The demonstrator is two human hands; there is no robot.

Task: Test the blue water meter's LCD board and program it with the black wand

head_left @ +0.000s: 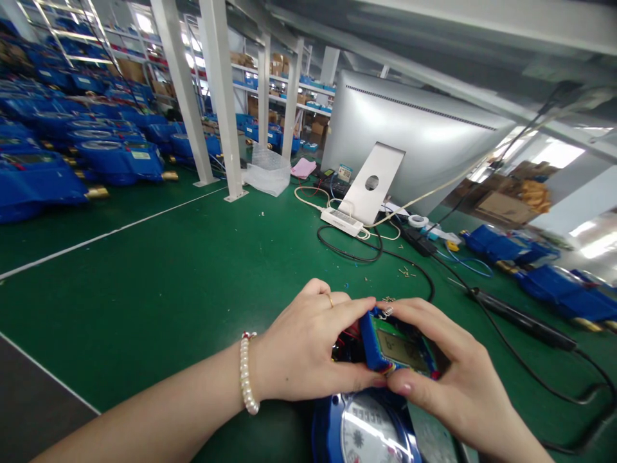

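Between my hands is a small blue display module (pixel 399 346) with a green circuit board and a grey LCD, tilted up. My left hand (pixel 313 347), wearing a pearl bracelet and a ring, grips its left edge with thumb and index finger. On the other side my right hand (pixel 453 373) pinches the module, thumb at the lower edge and fingers at the top. Red wires (pixel 351 334) show behind the left fingers. Directly below sits a blue water meter (pixel 369 427) with a round white dial, cut off by the bottom of the picture.
A silver monitor (pixel 409 122) stands behind, with a white power strip (pixel 341 222) and cables at its foot. Loose screws (pixel 406 272) lie on the green tabletop (pixel 193 257). A black-handled tool (pixel 525 319) is at right. Blue meters (pixel 120 161) crowd the left, near metal posts (pixel 224 96).
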